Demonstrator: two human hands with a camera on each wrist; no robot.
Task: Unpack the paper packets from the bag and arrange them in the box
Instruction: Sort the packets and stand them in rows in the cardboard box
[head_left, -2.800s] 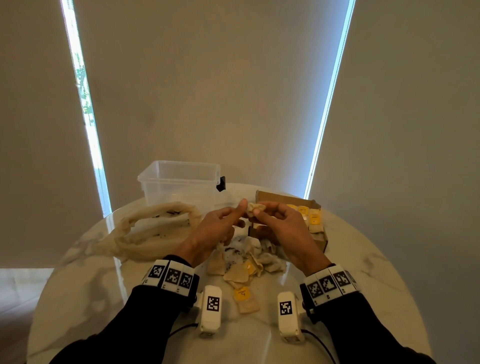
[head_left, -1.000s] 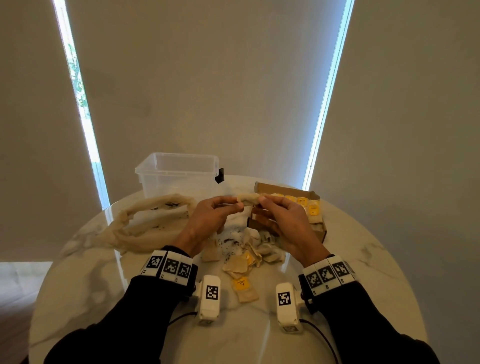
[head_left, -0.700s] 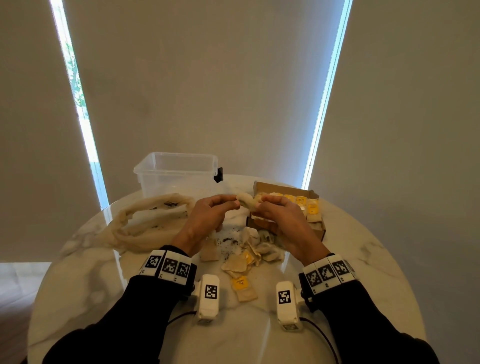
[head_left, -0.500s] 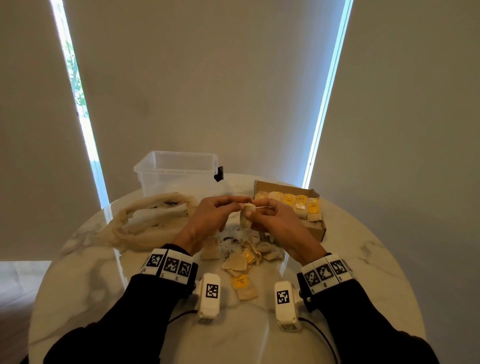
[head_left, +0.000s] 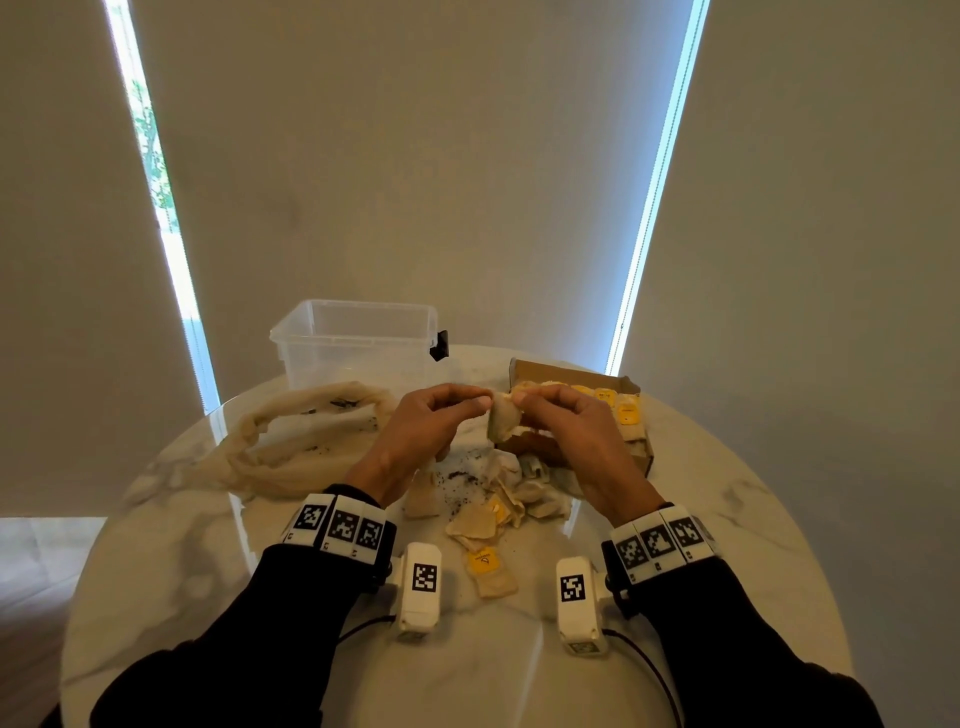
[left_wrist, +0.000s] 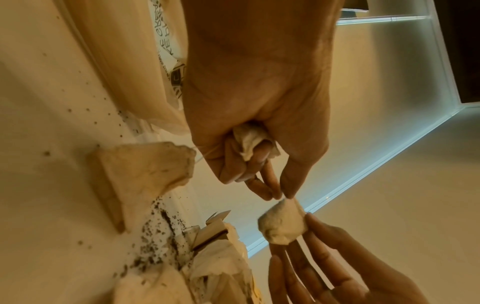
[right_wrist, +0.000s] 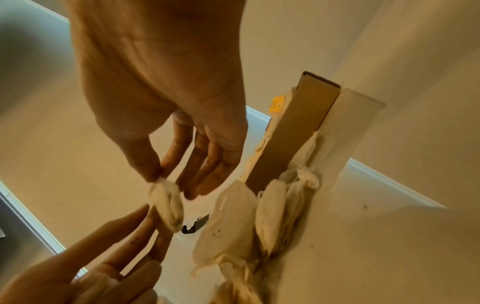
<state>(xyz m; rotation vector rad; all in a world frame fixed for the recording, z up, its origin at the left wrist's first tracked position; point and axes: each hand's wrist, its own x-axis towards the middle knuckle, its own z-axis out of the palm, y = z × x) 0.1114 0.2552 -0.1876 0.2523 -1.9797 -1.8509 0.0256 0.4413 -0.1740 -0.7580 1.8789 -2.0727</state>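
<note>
Above the table my two hands hold one cream paper packet (head_left: 503, 422) between them. My left hand (head_left: 480, 402) pinches its upper corner with thumb and forefinger (left_wrist: 281, 196), while its curled lower fingers keep a crumpled paper wad (left_wrist: 252, 139). My right hand (head_left: 519, 399) pinches the packet's (right_wrist: 167, 202) other edge, its other fingers spread loosely. Right behind my right hand stands the brown cardboard box (head_left: 636, 457), with several yellow-tagged packets (head_left: 626, 413) in a row. The limp cream bag (head_left: 306, 441) lies at the left. A pile of loose packets (head_left: 498, 499) lies under my hands.
A clear plastic tub (head_left: 358, 338) stands at the back behind the bag. Dark crumbs (head_left: 457, 475) are scattered on the round marble table (head_left: 156, 571). One yellow-tagged packet (head_left: 488, 569) lies alone near the front, between my wrists.
A second ago the packet was stretched sideways between my hands. Now it hangs down from my fingertips, and both hands sit at about the same spot above the pile.
</note>
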